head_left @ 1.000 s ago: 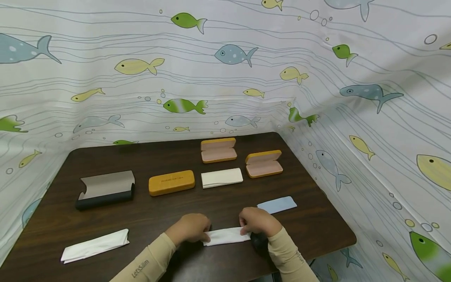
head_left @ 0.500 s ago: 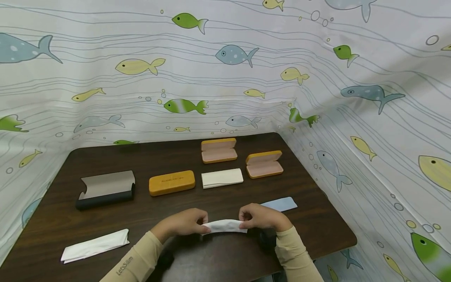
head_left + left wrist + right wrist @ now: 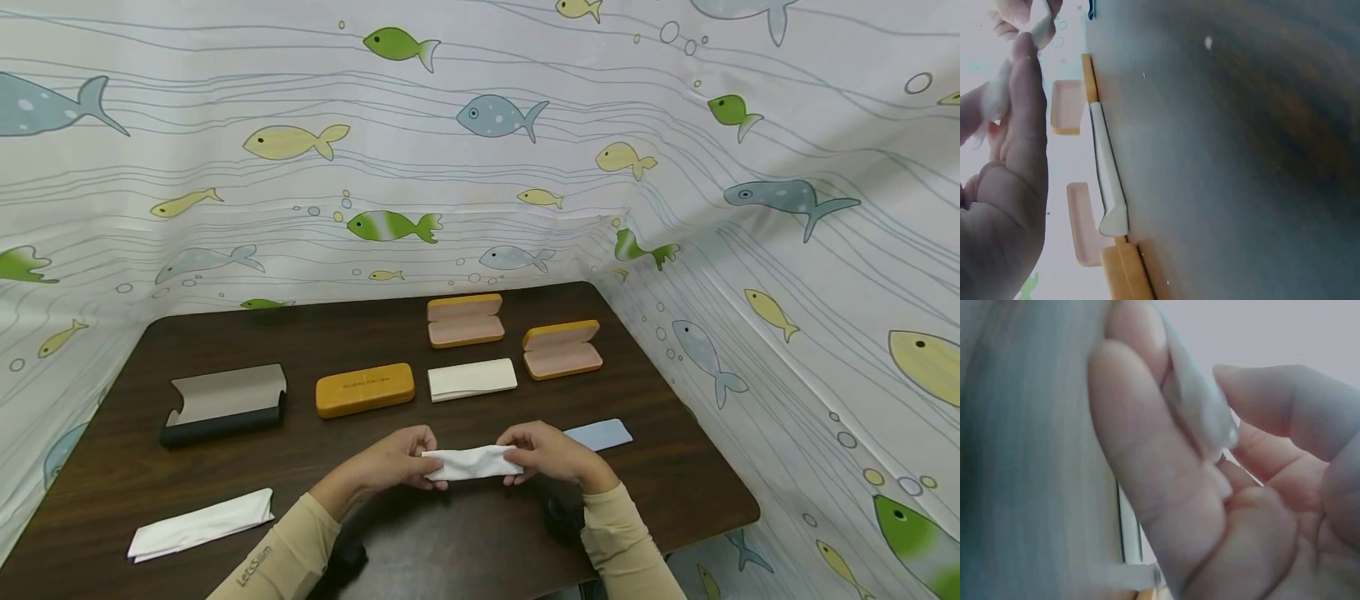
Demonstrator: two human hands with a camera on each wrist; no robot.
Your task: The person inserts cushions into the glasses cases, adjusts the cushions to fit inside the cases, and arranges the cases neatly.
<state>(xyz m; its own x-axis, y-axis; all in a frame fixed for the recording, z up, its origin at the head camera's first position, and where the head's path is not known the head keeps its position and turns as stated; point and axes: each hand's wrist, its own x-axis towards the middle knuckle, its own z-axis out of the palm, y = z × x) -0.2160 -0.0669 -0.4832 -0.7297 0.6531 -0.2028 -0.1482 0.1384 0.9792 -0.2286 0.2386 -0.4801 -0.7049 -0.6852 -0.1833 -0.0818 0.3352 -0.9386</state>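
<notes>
A white folded cloth is stretched between my two hands, raised over the near part of the table. My left hand pinches its left end between thumb and fingers. At the other end my right hand grips it the same way, thumb on the near face. The cloth dips and wrinkles a little in its middle. In the left wrist view the left hand shows with the cloth under its thumb. Fingers of the right hand lie behind the cloth in the right wrist view.
Another folded white cloth lies at left. Behind stand an open black glasses case, a closed yellow case, a cream folded cloth and two open yellow cases. A blue cloth lies beyond my right hand.
Both hands have lifted the white cloth off the table and moved slightly away from me. Its near face now turns toward me, with thumbs in front. The other things stay put.
</notes>
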